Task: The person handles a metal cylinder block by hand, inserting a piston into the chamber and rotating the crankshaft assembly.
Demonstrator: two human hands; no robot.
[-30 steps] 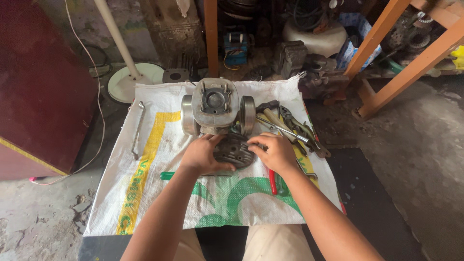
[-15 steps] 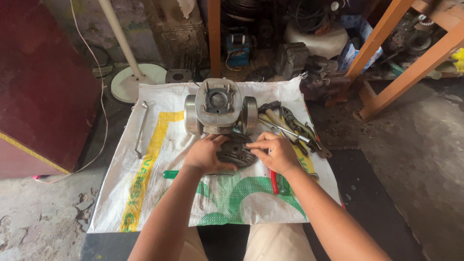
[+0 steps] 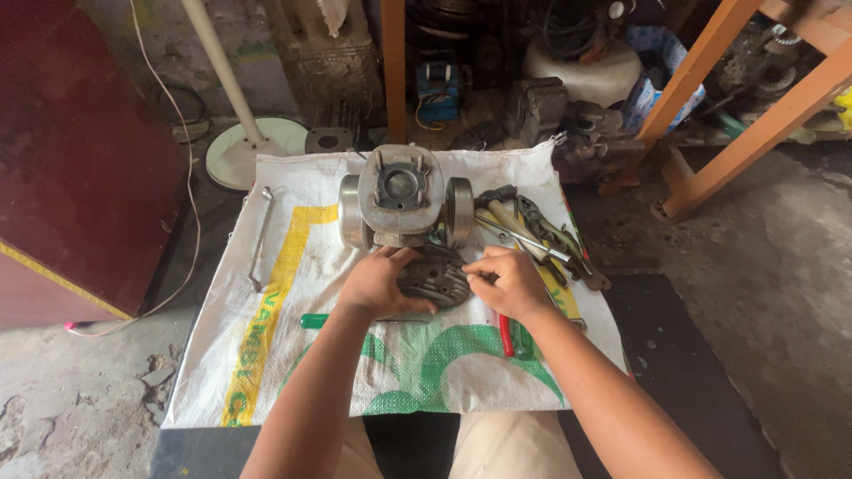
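Bare forearms, sleeveless to the elbow; light beige trousers [image 3: 461, 448].

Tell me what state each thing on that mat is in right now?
Left hand: resting on the finned metal part.
Right hand: fingers pinched at the part's right edge.
Finned metal part: lying flat, held by both hands.
Engine block: upright, its top opening uncovered.
Wrench: lying loose, untouched.
Pliers: lying in the tool pile.
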